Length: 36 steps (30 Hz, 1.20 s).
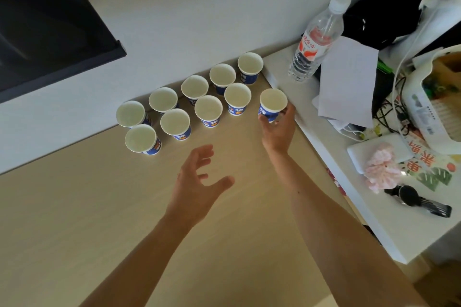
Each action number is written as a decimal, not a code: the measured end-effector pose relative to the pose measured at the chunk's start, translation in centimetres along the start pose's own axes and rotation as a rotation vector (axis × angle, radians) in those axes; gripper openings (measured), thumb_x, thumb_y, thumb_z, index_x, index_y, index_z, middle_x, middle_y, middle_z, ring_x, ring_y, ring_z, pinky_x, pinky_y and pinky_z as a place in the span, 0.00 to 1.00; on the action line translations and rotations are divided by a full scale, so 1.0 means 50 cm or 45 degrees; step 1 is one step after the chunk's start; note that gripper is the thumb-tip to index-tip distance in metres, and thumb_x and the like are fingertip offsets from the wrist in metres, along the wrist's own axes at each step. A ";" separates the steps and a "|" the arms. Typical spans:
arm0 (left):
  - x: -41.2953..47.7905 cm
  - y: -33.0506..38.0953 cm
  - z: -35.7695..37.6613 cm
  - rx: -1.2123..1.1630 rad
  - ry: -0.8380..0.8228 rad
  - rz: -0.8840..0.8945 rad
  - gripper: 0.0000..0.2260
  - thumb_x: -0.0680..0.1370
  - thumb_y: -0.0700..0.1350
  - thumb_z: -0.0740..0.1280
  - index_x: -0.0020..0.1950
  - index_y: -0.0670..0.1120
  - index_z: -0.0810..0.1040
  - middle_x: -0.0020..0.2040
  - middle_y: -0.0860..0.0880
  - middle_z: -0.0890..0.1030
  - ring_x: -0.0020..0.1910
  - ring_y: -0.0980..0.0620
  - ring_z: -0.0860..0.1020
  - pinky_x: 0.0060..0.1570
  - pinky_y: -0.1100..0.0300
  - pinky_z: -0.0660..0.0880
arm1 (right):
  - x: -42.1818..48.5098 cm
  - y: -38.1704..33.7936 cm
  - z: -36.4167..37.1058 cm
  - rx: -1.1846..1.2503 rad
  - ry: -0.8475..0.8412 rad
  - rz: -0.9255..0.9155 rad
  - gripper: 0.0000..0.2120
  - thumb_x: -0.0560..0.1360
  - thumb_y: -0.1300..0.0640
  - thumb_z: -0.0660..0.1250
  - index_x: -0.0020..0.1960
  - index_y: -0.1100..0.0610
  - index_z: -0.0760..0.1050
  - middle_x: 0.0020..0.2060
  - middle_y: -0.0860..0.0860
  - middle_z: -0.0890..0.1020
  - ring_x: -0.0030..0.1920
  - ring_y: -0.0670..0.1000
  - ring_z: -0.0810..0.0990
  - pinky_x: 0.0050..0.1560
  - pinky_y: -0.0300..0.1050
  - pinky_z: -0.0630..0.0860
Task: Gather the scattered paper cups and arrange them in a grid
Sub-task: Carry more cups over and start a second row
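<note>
Paper cups (175,124) stood upright in two rows on the wooden table (74,219). My left hand (197,182) hovered near them, fingers spread, holding nothing. My right hand (278,132), arm outstretched, gripped one more cup (272,103) at the front row's right end.

Light was soft, even, bright; shadows under the blue-and-white paper cups (208,111) were faint. Mild glare sat on the clear plastic water bottle (314,40). Wide-angle distortion curved the far edge of the pale wooden tabletop (99,207); detail was soft.
</note>
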State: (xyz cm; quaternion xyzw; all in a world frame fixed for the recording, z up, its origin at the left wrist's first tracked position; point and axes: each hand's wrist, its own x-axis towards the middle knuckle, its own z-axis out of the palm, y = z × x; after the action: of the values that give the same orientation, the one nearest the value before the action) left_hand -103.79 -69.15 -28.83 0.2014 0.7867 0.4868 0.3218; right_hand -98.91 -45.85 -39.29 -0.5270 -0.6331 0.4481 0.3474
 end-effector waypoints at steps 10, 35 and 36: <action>0.006 -0.018 -0.041 -0.025 0.075 -0.044 0.26 0.68 0.42 0.80 0.63 0.52 0.76 0.60 0.58 0.81 0.59 0.60 0.79 0.54 0.60 0.77 | 0.079 0.006 0.065 -0.105 0.005 -0.128 0.32 0.69 0.59 0.78 0.69 0.56 0.69 0.62 0.50 0.81 0.61 0.51 0.80 0.61 0.49 0.78; -0.049 -0.032 -0.133 -0.174 0.273 -0.102 0.24 0.71 0.41 0.79 0.65 0.47 0.76 0.60 0.53 0.80 0.60 0.56 0.78 0.52 0.63 0.76 | -0.177 -0.007 -0.005 0.124 0.000 0.149 0.29 0.72 0.70 0.71 0.71 0.63 0.67 0.63 0.61 0.79 0.63 0.55 0.80 0.65 0.55 0.77; -0.063 -0.038 -0.148 -0.176 0.304 -0.103 0.24 0.71 0.41 0.79 0.65 0.48 0.76 0.60 0.53 0.80 0.60 0.56 0.78 0.52 0.63 0.76 | -0.214 -0.019 -0.001 0.153 -0.039 0.153 0.28 0.73 0.71 0.70 0.71 0.64 0.67 0.63 0.61 0.79 0.63 0.55 0.80 0.65 0.57 0.76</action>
State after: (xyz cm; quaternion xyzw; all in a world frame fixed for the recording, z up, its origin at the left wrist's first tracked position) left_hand -106.77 -76.71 -27.21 0.0874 0.7914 0.5470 0.2586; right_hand -97.03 -56.33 -38.04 -0.5354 -0.5777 0.5131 0.3412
